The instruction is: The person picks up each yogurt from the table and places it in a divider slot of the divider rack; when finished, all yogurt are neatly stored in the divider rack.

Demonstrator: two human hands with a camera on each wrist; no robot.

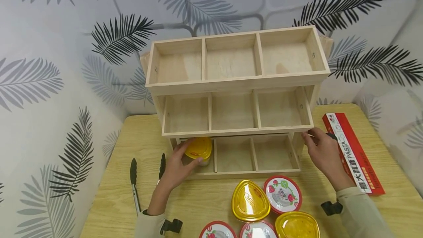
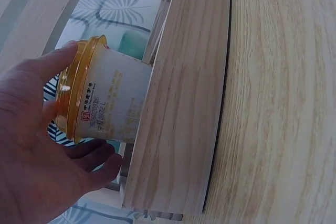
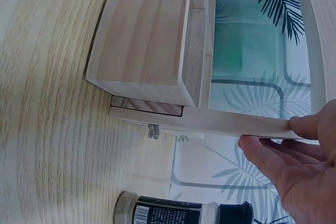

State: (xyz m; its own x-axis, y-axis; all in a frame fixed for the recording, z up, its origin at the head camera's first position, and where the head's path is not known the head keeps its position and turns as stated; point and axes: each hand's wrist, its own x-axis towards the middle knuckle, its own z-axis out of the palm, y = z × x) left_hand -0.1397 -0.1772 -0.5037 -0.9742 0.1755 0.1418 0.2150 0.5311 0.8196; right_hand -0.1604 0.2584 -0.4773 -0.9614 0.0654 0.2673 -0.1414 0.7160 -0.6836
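Note:
My left hand (image 1: 180,166) holds a white tub with a clear yellow lid (image 1: 199,148) in the left compartment of the wooden rack's lowest tier. In the left wrist view, thumb and fingers spread around the lid of that tub (image 2: 113,95); its printed white side faces the camera and its base is hidden behind the tier's front board (image 2: 176,98). Over at the rack's right side, my right hand (image 1: 325,153) pinches the upright side post (image 3: 231,121) between thumb and fingers. The three-tier wooden rack (image 1: 238,86) has three compartments per tier.
Yellow-lidded tubs (image 1: 250,201) and red-rimmed round tubs with strawberry pictures (image 1: 282,194) stand in front of the rack. Black-tipped tongs (image 1: 134,183) lie at left. A red pasta box (image 1: 353,153) lies at right, and a black-labelled bottle (image 3: 173,211) stands near the right post.

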